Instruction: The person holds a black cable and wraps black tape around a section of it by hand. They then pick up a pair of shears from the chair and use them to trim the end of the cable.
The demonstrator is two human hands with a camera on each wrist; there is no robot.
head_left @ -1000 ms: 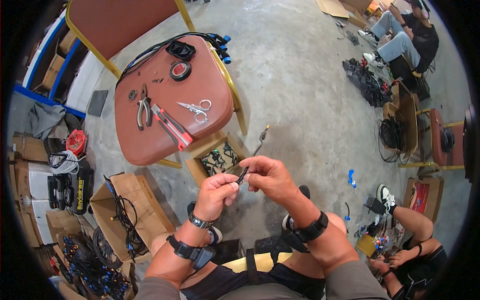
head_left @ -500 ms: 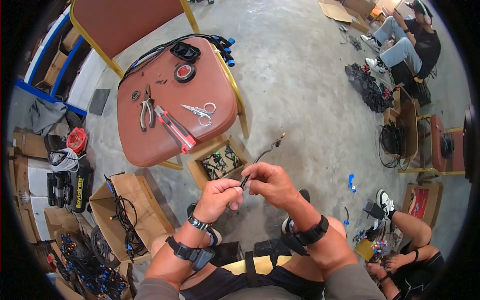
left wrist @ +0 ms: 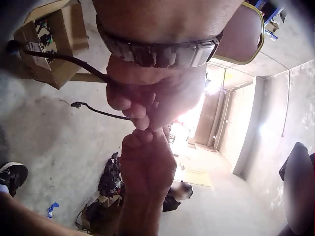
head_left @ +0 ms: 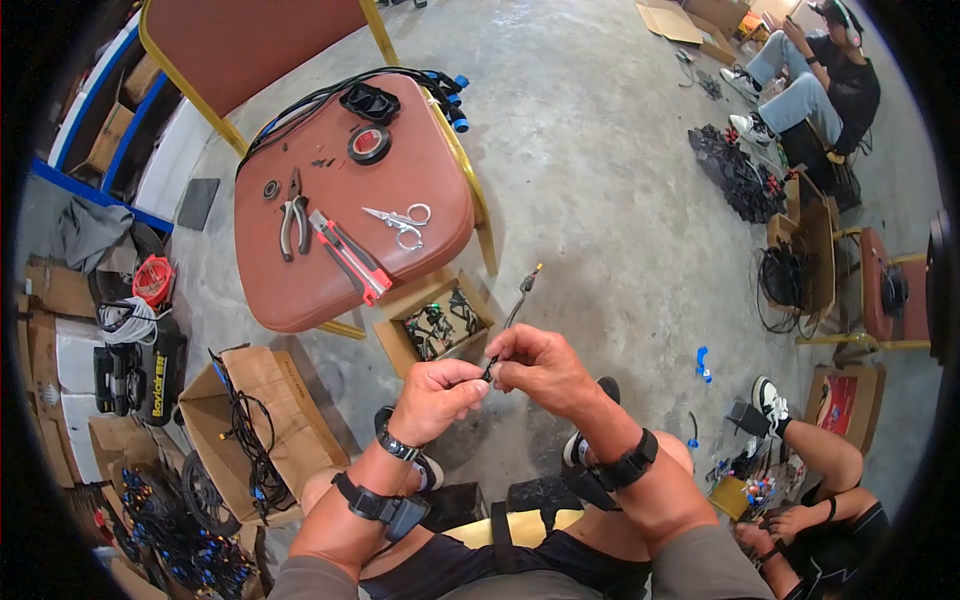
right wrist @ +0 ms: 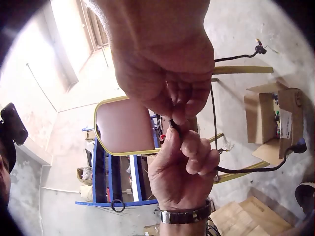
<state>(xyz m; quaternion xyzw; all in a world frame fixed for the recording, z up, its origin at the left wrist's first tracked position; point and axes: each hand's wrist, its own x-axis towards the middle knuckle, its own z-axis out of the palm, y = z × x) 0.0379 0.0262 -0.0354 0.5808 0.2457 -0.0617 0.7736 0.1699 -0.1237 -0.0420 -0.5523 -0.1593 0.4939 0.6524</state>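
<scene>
A thin black cable [head_left: 512, 315] runs up from between my two hands, which meet in front of my knees; its free tip [head_left: 537, 268] has a small brass-coloured end. My left hand [head_left: 470, 378] pinches the cable from the left and my right hand [head_left: 503, 372] pinches it just beside, fingertips almost touching. In the left wrist view the cable [left wrist: 101, 111] curves out to a small connector [left wrist: 76, 104]. The right wrist view shows my right hand [right wrist: 173, 117] above my left hand [right wrist: 177, 135], with the cable [right wrist: 214, 105] passing behind them.
A brown chair seat [head_left: 300, 285] ahead carries pliers [head_left: 292, 215], a red utility knife [head_left: 350, 258], scissors [head_left: 400, 220], a tape roll [head_left: 367, 143] and a cable bundle. An open cardboard box [head_left: 440, 318] of connectors stands below it. Other boxes sit left; two people sit right.
Both hands have sunk slightly and stay pinched on the cable. Its free tip swung to the right and has come back left.
</scene>
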